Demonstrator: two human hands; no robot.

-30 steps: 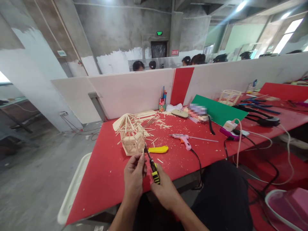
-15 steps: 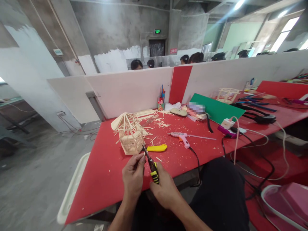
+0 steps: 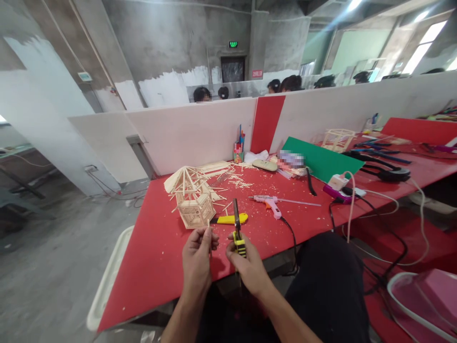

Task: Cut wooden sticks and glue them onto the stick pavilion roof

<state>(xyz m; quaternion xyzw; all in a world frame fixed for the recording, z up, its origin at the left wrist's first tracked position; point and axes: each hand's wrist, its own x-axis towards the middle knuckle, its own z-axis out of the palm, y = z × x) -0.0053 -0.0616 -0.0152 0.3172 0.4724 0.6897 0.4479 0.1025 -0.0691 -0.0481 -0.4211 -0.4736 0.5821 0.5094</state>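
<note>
My left hand (image 3: 198, 255) is closed on a thin wooden stick (image 3: 209, 224), which pokes up between thumb and fingers. In my right hand (image 3: 248, 264) is a cutting tool (image 3: 240, 243) with yellow and black handles, its metal jaws pointing up. The two hands are apart, above the front edge of the red table (image 3: 143, 267). A small house-like frame of wooden sticks (image 3: 194, 205) stands just beyond my left hand. Behind the tool's jaws lies a yellow utility knife (image 3: 226, 219). The pink glue gun (image 3: 269, 204) rests to the right.
Loose sticks (image 3: 239, 183) and scraps lie behind the knife. Farther back are a pen cup (image 3: 239, 151), a beige case (image 3: 264, 165) and a green board (image 3: 317, 159). Cables and a purple power strip (image 3: 337, 194) are at right. Several people's heads show beyond the partition (image 3: 193, 128).
My right hand and the tool have moved right, away from my left hand, and the jaws have swung upright. The stick in my left hand now shows more clearly.
</note>
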